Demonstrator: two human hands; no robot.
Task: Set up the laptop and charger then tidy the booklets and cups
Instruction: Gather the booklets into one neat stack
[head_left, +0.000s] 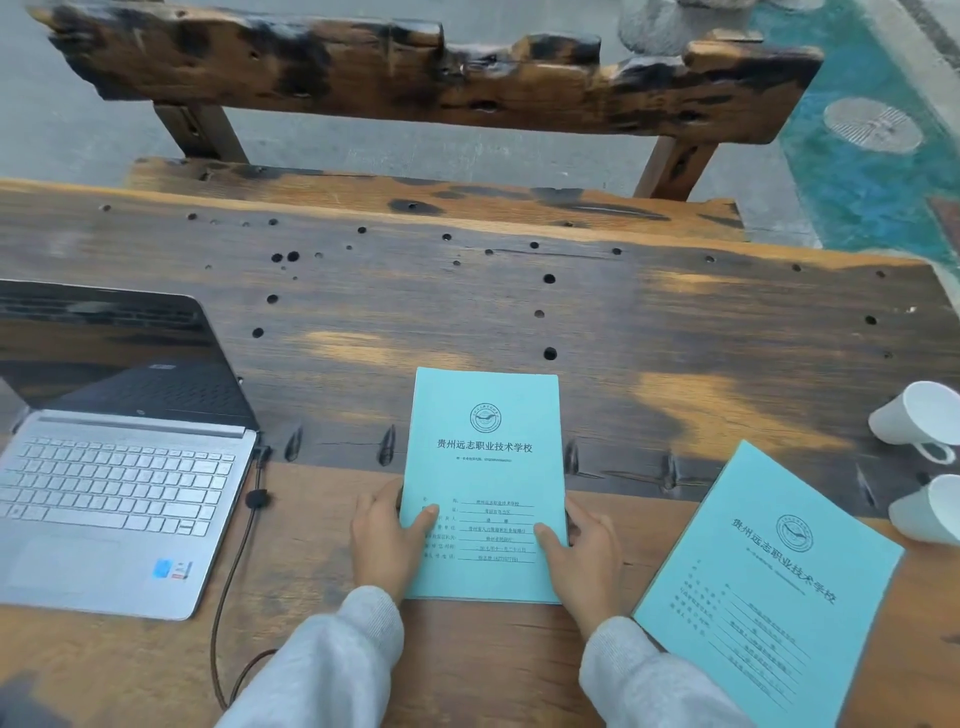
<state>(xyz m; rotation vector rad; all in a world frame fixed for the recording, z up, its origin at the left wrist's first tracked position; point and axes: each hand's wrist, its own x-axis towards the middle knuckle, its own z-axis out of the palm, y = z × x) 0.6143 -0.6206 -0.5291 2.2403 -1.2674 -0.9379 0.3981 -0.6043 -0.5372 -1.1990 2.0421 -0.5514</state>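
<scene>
A turquoise booklet (485, 457) lies upright on the wooden table (623, 322), squarely in front of me. My left hand (387, 540) grips its lower left edge, thumb on the cover. My right hand (584, 551) grips its lower right edge the same way. A second turquoise booklet (769, 587) lies tilted to the right, apart from my hands. An open silver laptop (109, 483) stands at the left, with a dark charger cable (244, 545) plugged into its right side and trailing toward me. Two white cups (917, 415) (930, 512) lie on their sides at the right edge.
A rough wooden bench (415, 192) with a heavy backrest (426, 73) stands beyond the table's far edge. Grey pavement and a teal strip of ground (872, 182) lie behind it.
</scene>
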